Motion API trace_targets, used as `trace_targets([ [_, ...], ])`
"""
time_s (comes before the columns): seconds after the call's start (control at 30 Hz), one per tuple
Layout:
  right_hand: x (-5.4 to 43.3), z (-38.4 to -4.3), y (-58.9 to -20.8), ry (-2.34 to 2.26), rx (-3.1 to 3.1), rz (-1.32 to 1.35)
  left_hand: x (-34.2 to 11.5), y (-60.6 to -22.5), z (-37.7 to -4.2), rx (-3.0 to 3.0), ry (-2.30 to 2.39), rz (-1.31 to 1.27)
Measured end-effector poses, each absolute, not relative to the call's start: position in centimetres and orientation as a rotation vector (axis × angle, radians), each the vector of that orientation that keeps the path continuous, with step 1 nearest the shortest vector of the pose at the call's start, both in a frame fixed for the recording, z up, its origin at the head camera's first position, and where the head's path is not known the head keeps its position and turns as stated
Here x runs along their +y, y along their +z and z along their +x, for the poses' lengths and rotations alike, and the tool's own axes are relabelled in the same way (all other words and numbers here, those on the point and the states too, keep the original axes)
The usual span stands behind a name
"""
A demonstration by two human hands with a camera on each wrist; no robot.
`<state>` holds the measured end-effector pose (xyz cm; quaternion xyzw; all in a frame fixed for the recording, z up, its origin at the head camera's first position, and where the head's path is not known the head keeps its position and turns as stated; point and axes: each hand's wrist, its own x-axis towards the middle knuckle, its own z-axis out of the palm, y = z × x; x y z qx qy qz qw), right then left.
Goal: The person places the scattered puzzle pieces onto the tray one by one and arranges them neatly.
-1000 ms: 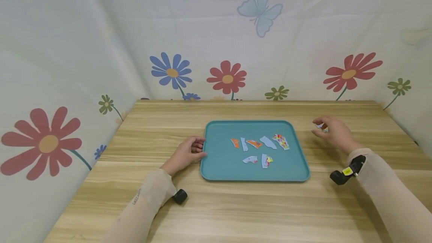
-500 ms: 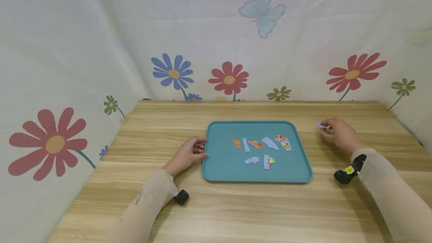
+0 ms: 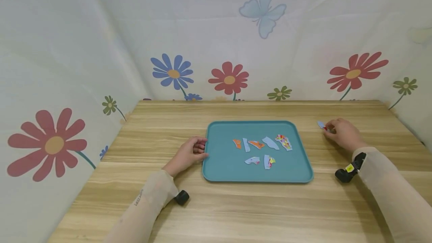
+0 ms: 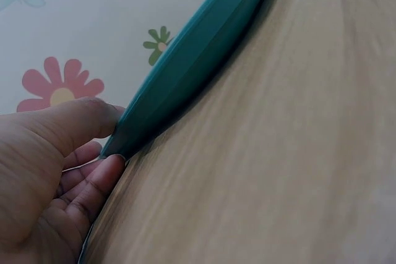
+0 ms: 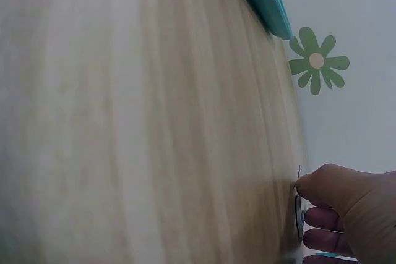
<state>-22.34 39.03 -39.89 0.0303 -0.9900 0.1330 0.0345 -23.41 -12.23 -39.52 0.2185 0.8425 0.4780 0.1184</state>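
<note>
Near the far right of the table, my right hand [image 3: 345, 135] pinches a torn-looking paper piece [image 3: 320, 124], pale blue with a bit of red. In the right wrist view, the thumb and fingers of the right hand [image 5: 356, 208] meet at the thin edge of that piece [image 5: 299, 217]; the rest of it is hidden. My left hand [image 3: 185, 155] holds the left edge of a teal tray [image 3: 216, 173], thumb and fingers at the rim in the left wrist view. On the tray lie several irregular paper pieces, among them an orange one [image 3: 255, 144] and a multicoloured one [image 3: 283, 142].
The wooden table [image 3: 236, 213] runs back to a white curtain [image 3: 202, 21] printed with flowers and a butterfly. Wood surface lies between the tray and the right hand. A black wrist camera [image 3: 344, 175] hangs by the right sleeve.
The right hand's fingers, parted over the paper piece a second ago, have closed together on it, and the hand has shifted slightly right. Left hand and tray stay put.
</note>
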Motion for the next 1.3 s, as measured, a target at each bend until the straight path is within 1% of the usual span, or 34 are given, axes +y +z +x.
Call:
trace_targets([
  [0.33,39.2,-22.7,-39.8,0.351,-3.081,0.04,-12.1,-39.2,-23.2,2.457,1.41,0.618],
  [1.03,38.7,-22.7,-39.4,0.416,-3.107,-0.012,-12.1,-39.1,-23.0,2.466,1.401,0.628],
  [1.17,38.6,-22.7,-39.2,0.42,-3.113,-0.039,-12.2,-39.4,-23.3,2.477,1.383,0.631],
  [1.3,38.5,-22.6,-39.0,0.42,-3.121,-0.08,-12.4,-40.9,-24.2,2.48,1.386,0.626],
])
